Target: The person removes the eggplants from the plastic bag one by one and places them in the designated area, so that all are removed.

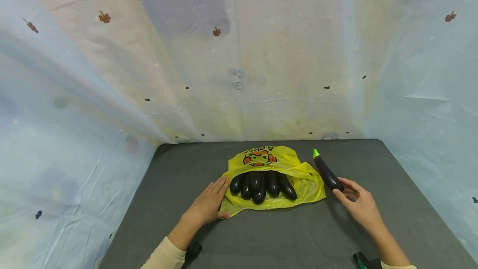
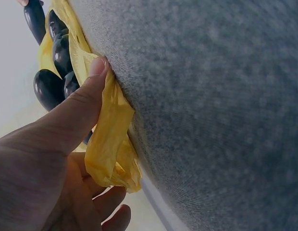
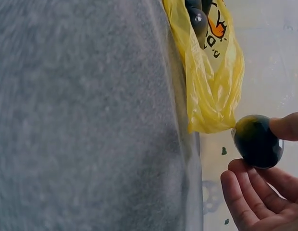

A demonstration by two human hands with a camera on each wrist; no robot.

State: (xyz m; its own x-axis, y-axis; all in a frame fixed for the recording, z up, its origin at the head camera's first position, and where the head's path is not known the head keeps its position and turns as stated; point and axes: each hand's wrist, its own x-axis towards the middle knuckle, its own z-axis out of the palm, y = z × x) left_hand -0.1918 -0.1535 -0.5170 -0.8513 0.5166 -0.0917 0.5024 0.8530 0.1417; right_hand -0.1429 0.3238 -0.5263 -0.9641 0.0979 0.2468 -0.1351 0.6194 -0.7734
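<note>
On the grey table lies a yellow plastic bag (image 1: 313, 186) with its mouth toward me, several dark eggplants (image 1: 255, 182) inside. My left hand (image 1: 210, 200) rests along the bag's left edge, fingers straight. In the left wrist view the thumb (image 2: 79, 103) presses the yellow plastic (image 2: 110, 134) while the other fingers stay loose behind it. Right of the bag, my right hand (image 1: 356, 202) pinches a single eggplant (image 1: 328, 172) near its rounded bottom end, its green stem pointing away. The right wrist view shows that eggplant (image 3: 258, 142) end-on, between thumb and fingers.
The grey table (image 1: 284, 240) runs back to a pale plastic sheet (image 1: 269, 61) hung behind and at both sides. A printed duck figure (image 1: 260, 158) marks the bag's top. Dark bands (image 1: 366, 260) show at the wrists.
</note>
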